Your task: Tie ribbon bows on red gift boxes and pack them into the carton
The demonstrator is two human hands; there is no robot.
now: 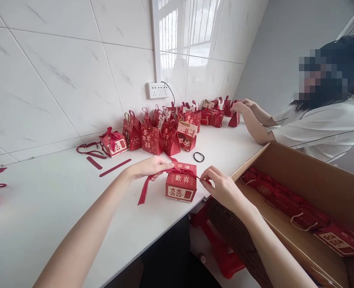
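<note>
A red and cream gift box (181,186) stands near the front edge of the white table, with a red ribbon (144,190) across its top. My left hand (153,167) is closed on the ribbon at the box's upper left, and a loose tail hangs from it down to the left. At the right of the box, my right hand (217,183) pinches the ribbon's other end. Between the hands the ribbon crosses the lid in what looks like a knot or bow.
Several red gift bags (151,140) line the wall, beside a bowed box (114,143). Ribbon strips (115,168) and a black ring (198,157) lie nearer. A carton (303,160) holding red boxes is at right; a person (324,124) handles a small bag behind it.
</note>
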